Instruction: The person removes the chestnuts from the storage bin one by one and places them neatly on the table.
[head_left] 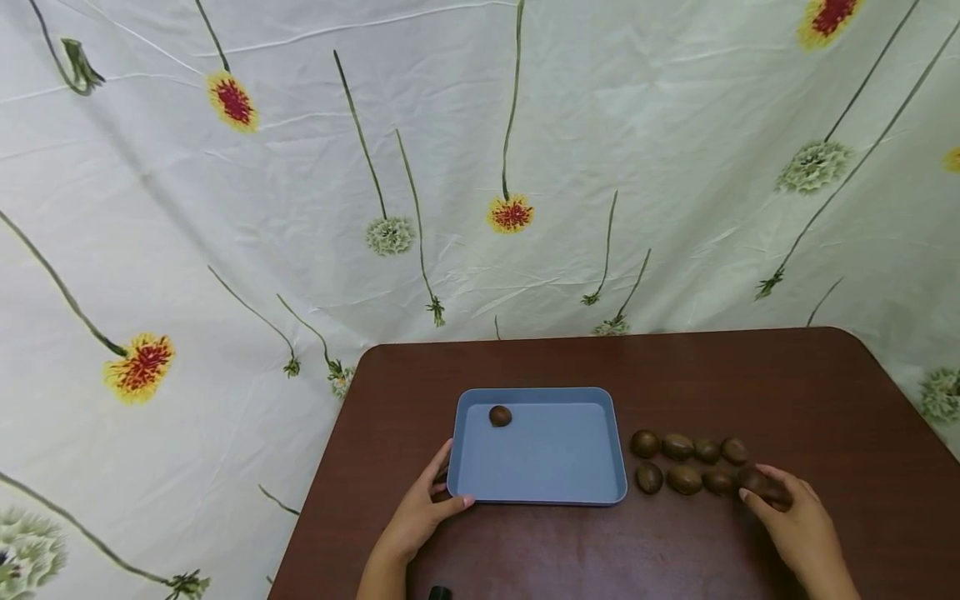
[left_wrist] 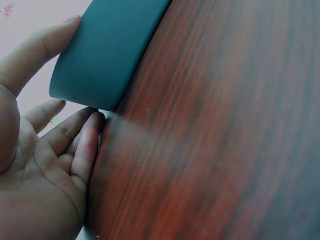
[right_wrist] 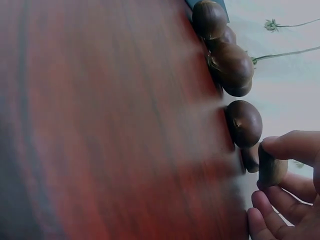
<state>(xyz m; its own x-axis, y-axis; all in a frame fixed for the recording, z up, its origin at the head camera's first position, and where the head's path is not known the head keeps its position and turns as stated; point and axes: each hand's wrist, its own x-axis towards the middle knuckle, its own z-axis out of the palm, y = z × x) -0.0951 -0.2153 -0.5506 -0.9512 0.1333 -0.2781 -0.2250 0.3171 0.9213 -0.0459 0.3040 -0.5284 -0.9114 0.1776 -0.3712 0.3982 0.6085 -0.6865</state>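
Observation:
A blue rectangular tray [head_left: 540, 454] lies on the table with one brown chestnut [head_left: 500, 416] near its far left corner. My left hand [head_left: 418, 512] touches the tray's near left corner, thumb along the front side and fingers at the left side. In the left wrist view the thumb and fingers rest fairly straight against the tray wall [left_wrist: 107, 55]. My right hand [head_left: 802, 525] pinches a chestnut [right_wrist: 272, 167] between thumb and fingers, at the right end of the near row. Something dark under that hand is partly hidden.
Right of the tray, chestnuts stand in two rows, a far row [head_left: 678, 447] and a near row [head_left: 684, 479]. The brown table [head_left: 525, 550] has rounded far corners. A flowered cloth [head_left: 450, 167] hangs behind it. A small black object [head_left: 440, 592] shows at the bottom edge.

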